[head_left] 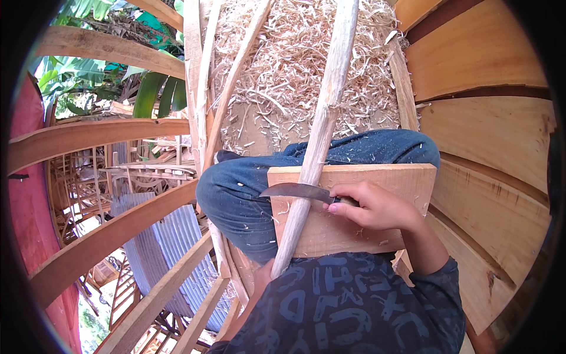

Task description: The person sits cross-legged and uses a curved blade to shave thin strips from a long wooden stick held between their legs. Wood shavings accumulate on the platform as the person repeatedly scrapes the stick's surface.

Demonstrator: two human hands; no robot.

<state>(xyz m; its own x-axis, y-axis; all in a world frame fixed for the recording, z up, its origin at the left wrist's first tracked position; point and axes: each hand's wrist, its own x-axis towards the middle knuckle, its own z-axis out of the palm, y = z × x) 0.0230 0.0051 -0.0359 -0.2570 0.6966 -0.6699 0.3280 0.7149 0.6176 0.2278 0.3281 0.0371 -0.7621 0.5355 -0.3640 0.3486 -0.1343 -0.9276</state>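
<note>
My right hand [368, 205] is closed round the dark handle of a curved knife [296, 190]. Its blade points left and lies across a long, pale wooden pole [318, 138]. The pole slants from the top of the view down toward my body, over a flat wooden board [359, 236] on my lap. At the pole's near end, beside my shirt, my left hand [266, 271] is closed on it. Most of the left fingers are hidden by the pole and shirt.
Curly wood shavings [283, 65] cover the floor ahead of my crossed legs [239, 200]. Wooden slats [112, 133] form an open railing at the left, with corrugated sheets [177, 248] beyond. A plank wall [483, 133] stands close on the right.
</note>
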